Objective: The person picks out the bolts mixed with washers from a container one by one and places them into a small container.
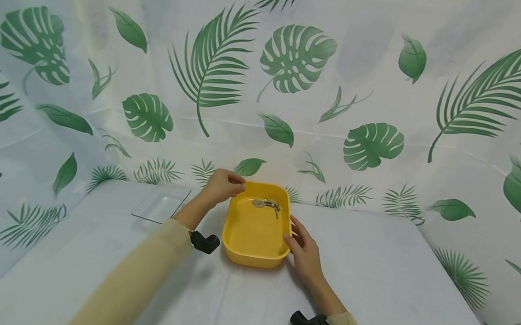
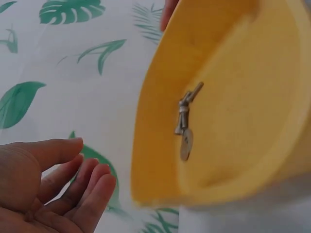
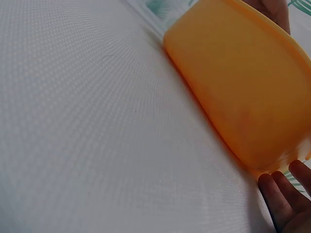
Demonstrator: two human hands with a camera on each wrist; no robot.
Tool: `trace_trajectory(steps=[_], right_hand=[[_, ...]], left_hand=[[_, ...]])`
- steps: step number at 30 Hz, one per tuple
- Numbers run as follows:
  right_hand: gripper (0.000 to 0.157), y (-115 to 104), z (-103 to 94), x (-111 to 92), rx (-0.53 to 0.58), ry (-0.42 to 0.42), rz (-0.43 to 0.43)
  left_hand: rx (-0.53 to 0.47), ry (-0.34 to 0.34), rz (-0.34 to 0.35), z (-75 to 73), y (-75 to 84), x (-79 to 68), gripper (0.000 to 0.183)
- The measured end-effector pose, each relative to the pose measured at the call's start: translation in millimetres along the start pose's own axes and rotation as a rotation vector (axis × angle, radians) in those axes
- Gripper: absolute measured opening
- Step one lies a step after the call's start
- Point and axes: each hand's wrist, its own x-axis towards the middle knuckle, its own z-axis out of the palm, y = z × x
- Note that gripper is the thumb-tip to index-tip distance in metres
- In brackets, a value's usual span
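A yellow plastic bin sits on the white table, its opening facing up. Inside, toward the far end, lies a small bunch of metal keys with a flat oval tag; the left wrist view shows these keys by the bin's wall. My right hand holds the bin's right side, thumb at the rim and fingers along the outer wall. Beside the far left corner is my left hand. In the left wrist view this left hand has loosely bent fingers, holds nothing and is apart from the bin.
To the left of the bin lies a clear rectangular lid or tray with a dark edge. The table meets a hanging cloth printed with green leaves at the back and sides. Each wrist wears a black camera mount.
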Motion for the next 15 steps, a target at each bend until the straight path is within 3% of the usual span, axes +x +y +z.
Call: trace_trajectory(steps=[6, 15], right_hand=[[0.054, 1.5, -0.6, 1.7, 0.000, -0.001, 0.002], [0.054, 0.8, -0.7, 1.6, 0.004, 0.002, 0.008]], left_hand=[[-0.032, -0.047, 0.022, 22.0, 2.8, 8.9, 0.030], [-0.089, -0.115, 0.003, 49.6, 2.8, 20.1, 0.032]])
